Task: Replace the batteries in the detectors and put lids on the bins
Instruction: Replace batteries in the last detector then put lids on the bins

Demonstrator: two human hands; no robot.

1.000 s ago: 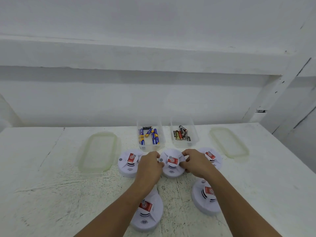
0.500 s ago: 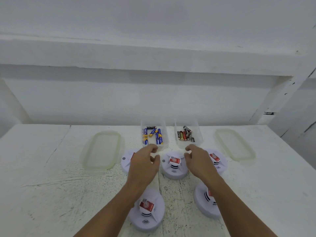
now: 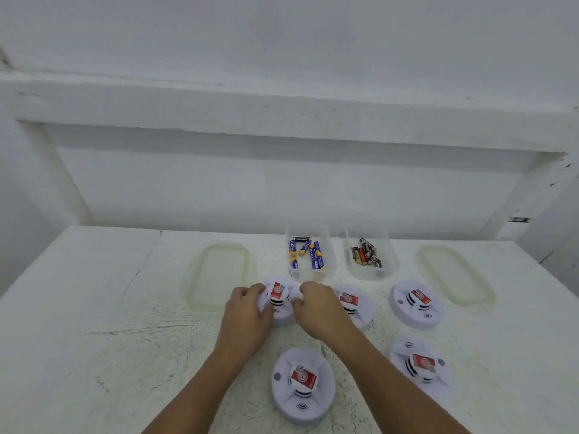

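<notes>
Head view: the left hand (image 3: pixel 247 311) and right hand (image 3: pixel 316 308) each curl fingers round the rim of one detector (image 3: pixel 277 300) — leftmost in the back row on the table (image 3: pixel 94 324), just in front of the uncovered bin (image 3: pixel 332 265) of blue batteries (image 3: pixel 317 255). A lid (image 3: pixel 195 277) lies beside it.

Five round white plastic detectors (image 3: pixel 416 305): each carries a red square label (image 3: pixel 304 378) with pale emblem over black rings; clear plastic left bin (image 3: pixel 310 275) holds blue-and-yellow cylindrical batteries (image 3: pixel 317 256) plus one black battery (image 3: pixel 301 238); clear plastic right bin (image 3: pixel 372 274) holds red, black and brown-gold batteries (image 3: pixel 365 256); translucent pale-green left lid (image 3: pixel 219 277) and matching right lid (image 3: pixel 456 274); white painted table (image 3: pixel 94 324), flecked with fine dark scratches
</notes>
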